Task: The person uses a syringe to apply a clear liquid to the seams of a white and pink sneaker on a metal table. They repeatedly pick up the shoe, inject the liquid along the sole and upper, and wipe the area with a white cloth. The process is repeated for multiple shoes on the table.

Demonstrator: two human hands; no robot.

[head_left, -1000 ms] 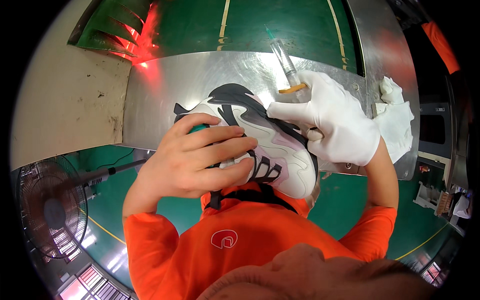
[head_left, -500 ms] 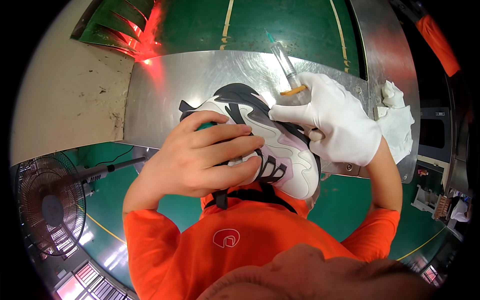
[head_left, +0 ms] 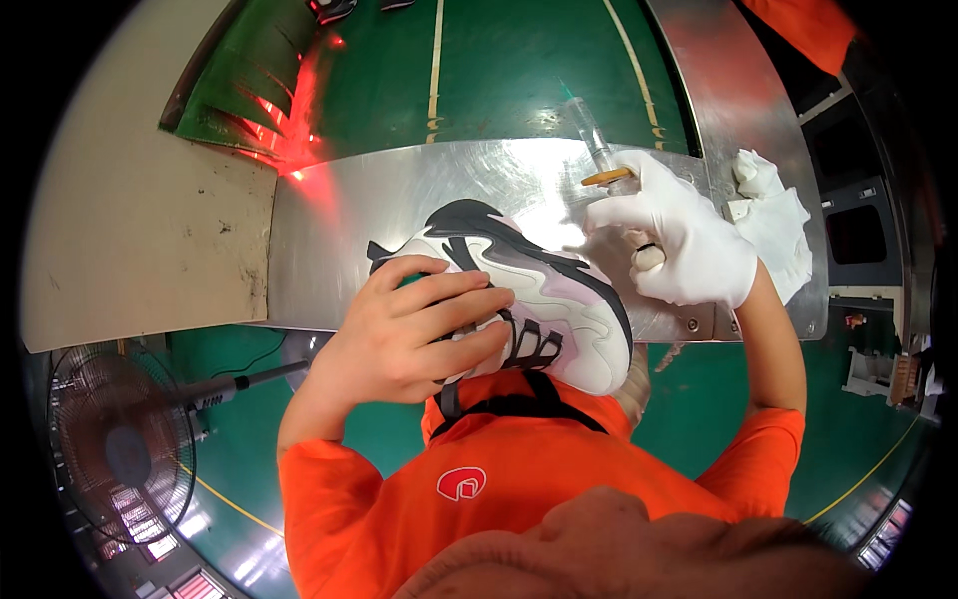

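My bare left hand grips a white, black and pale-purple sneaker over its laced upper. The shoe is tilted on its side at the metal table's near edge, toe to the right, a bit of green showing under my fingers. Right of it, my white-gloved right hand is closed around a clear syringe with an amber flange and a thin green tip pointing up and away. A small pale, dark-ringed piece shows at the curled fingers; I cannot tell what it is. The right hand is apart from the shoe.
Beyond the steel ledge lies a green conveyor belt with pale lines. Red light glows under green curtain flaps at the left, with dark shoes behind. White cloths lie right. A fan stands left; an orange sleeve shows top right.
My right hand has drawn away from the shoe to the right with the syringe. My left hand keeps its grip. The view has shifted, and dark shoes now show near the curtain.
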